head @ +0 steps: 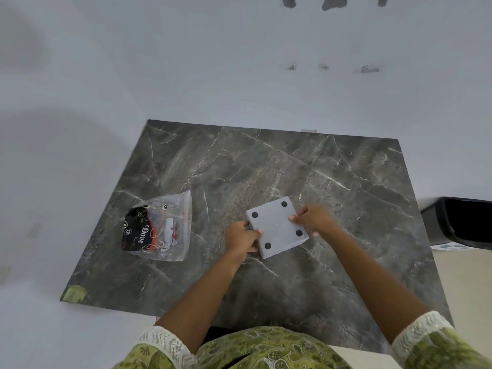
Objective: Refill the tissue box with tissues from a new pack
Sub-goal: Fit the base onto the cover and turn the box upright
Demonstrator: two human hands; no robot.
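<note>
Both hands, left hand [242,237] and right hand [314,218], hold the upside-down tissue box [277,227]; fingers clamped on its sides. The tissue pack [157,227] lies at nine o'clock on the worktop [346,182].

"Dove" on plastic pack [157,230]

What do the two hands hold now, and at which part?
Both hold the grey tissue box, its underside with four black feet facing up: left hand at its left edge, right hand at its right edge.

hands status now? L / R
Left hand: closed on the left edge of the square grey plastic tissue box, which is upside down.
Right hand: closed on the box's right edge.
</note>
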